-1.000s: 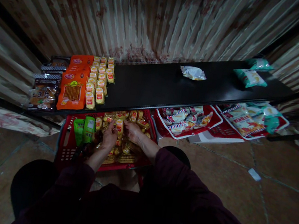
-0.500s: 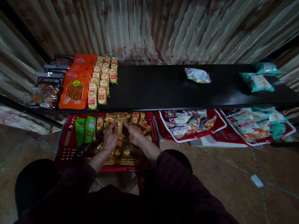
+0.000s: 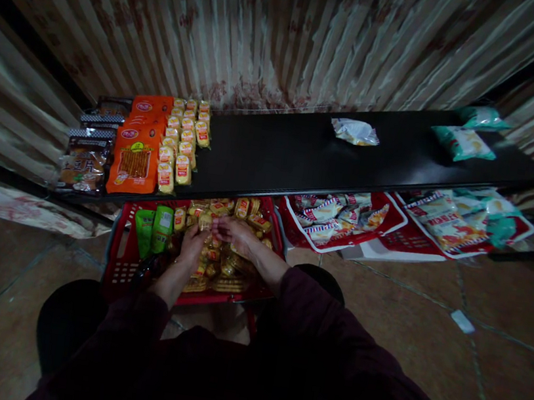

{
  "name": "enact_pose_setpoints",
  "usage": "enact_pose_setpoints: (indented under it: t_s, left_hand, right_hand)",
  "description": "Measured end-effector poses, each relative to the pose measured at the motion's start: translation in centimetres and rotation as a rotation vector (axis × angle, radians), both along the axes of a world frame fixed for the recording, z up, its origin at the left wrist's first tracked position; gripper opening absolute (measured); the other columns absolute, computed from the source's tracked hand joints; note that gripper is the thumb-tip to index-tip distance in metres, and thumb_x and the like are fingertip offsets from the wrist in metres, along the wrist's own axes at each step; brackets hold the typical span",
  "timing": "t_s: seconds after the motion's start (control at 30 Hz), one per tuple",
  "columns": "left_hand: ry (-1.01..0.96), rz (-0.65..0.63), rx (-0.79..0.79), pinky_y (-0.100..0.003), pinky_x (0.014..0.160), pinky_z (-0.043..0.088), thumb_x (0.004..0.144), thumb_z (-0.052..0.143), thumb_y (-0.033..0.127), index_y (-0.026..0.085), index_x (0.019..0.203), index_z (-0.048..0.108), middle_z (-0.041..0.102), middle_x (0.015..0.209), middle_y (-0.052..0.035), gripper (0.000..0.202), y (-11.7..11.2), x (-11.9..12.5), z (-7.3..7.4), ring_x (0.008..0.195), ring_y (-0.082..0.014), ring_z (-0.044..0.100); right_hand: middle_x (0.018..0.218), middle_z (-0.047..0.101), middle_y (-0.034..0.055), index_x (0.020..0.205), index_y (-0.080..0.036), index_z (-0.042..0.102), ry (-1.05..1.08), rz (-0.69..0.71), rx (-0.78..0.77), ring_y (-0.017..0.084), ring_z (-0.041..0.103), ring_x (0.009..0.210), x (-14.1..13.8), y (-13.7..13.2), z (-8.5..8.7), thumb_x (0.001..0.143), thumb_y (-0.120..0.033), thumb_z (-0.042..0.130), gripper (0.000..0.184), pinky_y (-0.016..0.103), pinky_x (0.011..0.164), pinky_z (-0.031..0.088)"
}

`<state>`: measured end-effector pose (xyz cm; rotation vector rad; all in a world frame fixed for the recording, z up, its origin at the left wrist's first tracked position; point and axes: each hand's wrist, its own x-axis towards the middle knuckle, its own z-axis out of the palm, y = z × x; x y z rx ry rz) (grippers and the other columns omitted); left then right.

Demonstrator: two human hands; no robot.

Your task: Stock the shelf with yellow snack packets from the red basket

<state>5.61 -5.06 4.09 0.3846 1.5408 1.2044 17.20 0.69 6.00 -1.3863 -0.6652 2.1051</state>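
Note:
Over a red basket [image 3: 119, 265] of snacks, my left hand [image 3: 192, 247] and my right hand [image 3: 236, 237] come close together. Between their fingertips is a small clear-and-yellow biscuit pack [image 3: 205, 220], held from both sides with the fingers closed. More biscuit packs [image 3: 228, 285] lie heaped in the basket under and around my hands. Two green packets [image 3: 162, 228] stand at the basket's left side. On the black shelf [image 3: 263, 153] above, similar biscuit packs [image 3: 183, 170] stand in rows beside orange snack bags [image 3: 134, 165]. My palms are partly hidden.
Dark brown snack bags [image 3: 84, 164] fill the shelf's left end. A white packet [image 3: 354, 132] and green bags [image 3: 464, 143] lie farther right. Below the shelf are two more baskets [image 3: 400, 220] of packets. A pleated curtain [image 3: 280, 36] hangs behind. A white scrap [image 3: 462, 321] lies on the floor.
My hands have drawn closer together, the right one moving left over the basket. The biscuit pack between them has shifted slightly left and tilted. Items on the shelf stay in place.

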Motion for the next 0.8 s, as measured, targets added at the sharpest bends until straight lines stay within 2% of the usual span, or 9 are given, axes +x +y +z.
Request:
enact_pose_setpoints:
  t_s: [0.13, 0.27, 0.37, 0.43, 0.63, 0.8]
  left_hand:
    - [-0.347, 0.066, -0.031, -0.027, 0.067, 0.049, 0.069, 0.059, 0.009, 0.016, 0.083, 0.062, 0.066, 0.076, -0.0018, 0.016, -0.2, -0.7, 0.9, 0.067, -0.0127, 0.062]
    - [-0.491, 0.109, -0.056, -0.032, 0.072, 0.053, 0.075, 0.053, 0.005, 0.014, 0.085, 0.062, 0.067, 0.076, -0.0040, 0.017, -0.4, -0.9, 1.4, 0.069, -0.0146, 0.064]
    - [-0.526, 0.124, -0.060, -0.035, 0.076, 0.054, 0.077, 0.051, 0.005, 0.014, 0.085, 0.062, 0.067, 0.076, -0.0041, 0.017, -0.5, -1.0, 1.4, 0.071, -0.0151, 0.065]
    - [-0.542, 0.129, -0.070, -0.036, 0.078, 0.054, 0.078, 0.051, 0.005, 0.014, 0.084, 0.062, 0.067, 0.076, -0.0035, 0.016, -0.4, -1.1, 1.4, 0.072, -0.0146, 0.065]
    - [-0.524, 0.135, -0.112, -0.035, 0.079, 0.052, 0.076, 0.053, 0.004, 0.016, 0.079, 0.060, 0.066, 0.074, -0.0009, 0.015, -0.1, -1.4, 1.4, 0.067, -0.0118, 0.063]
    - [-0.485, 0.121, -0.134, -0.029, 0.073, 0.050, 0.078, 0.051, 0.005, 0.016, 0.080, 0.059, 0.064, 0.072, -0.0010, 0.014, 0.2, -1.4, 1.8, 0.065, -0.0113, 0.062]
  right_hand:
    - [0.070, 0.067, 0.0032, 0.074, -0.014, 0.064, 0.020, -0.003, 0.040, 0.008, 0.059, 0.060, 0.1, -0.1, 0.1, 0.088, -0.015, 0.047, 0.022, 0.022, 0.067, 0.049]
    - [0.070, 0.067, 0.0027, 0.071, -0.015, 0.064, 0.020, 0.023, 0.099, 0.009, 0.059, 0.060, 0.1, -0.3, -0.2, 0.084, -0.017, 0.055, 0.017, 0.023, 0.069, 0.049]
    - [0.073, 0.068, 0.0016, 0.074, -0.016, 0.066, 0.015, 0.057, 0.182, 0.009, 0.059, 0.063, 0.3, -0.4, -0.4, 0.080, -0.018, 0.060, 0.009, 0.023, 0.069, 0.049]
    - [0.079, 0.068, 0.0011, 0.081, -0.017, 0.068, -0.012, 0.125, 0.293, 0.011, 0.060, 0.068, 0.5, -0.5, -0.4, 0.078, -0.020, 0.062, 0.007, 0.024, 0.070, 0.049]
    - [0.092, 0.068, 0.0031, 0.098, -0.019, 0.070, -0.418, 0.379, 0.708, 0.016, 0.062, 0.081, 0.4, 0.1, -1.2, 0.079, -0.016, 0.057, 0.023, 0.030, 0.080, 0.048]
    - [0.108, 0.065, 0.0077, 0.110, -0.018, 0.066, -0.565, 0.473, 0.941, 0.018, 0.062, 0.091, 0.1, 0.2, -1.8, 0.077, -0.016, 0.061, 0.033, 0.030, 0.085, 0.047]
